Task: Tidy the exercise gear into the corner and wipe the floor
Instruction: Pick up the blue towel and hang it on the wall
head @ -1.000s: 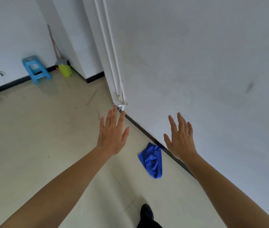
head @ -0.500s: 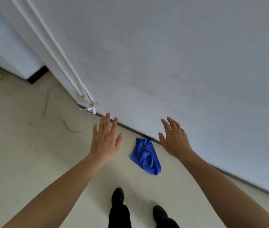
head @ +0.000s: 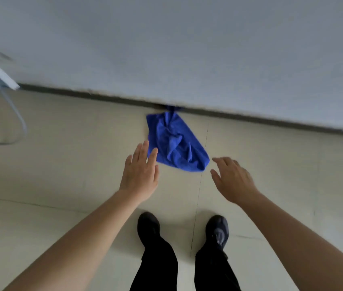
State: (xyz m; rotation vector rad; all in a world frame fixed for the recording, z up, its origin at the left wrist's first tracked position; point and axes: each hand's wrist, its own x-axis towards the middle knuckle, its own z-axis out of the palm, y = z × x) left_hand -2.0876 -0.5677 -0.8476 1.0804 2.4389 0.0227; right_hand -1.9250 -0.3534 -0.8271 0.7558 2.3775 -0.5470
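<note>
On the pale tiled floor (head: pixel 61 175) a crumpled blue cloth (head: pixel 174 143) touches the wall; our left hand (head: pixel 140 176) and right hand (head: pixel 232 181) hover spread, empty, either side.

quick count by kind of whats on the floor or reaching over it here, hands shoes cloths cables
hands: 2, left hand and right hand, both open and empty
shoes: 2, left shoe and right shoe, both black
cloths: 1, blue cloth crumpled by the wall
cables: 1, grey cable at far left
total: 6
</note>
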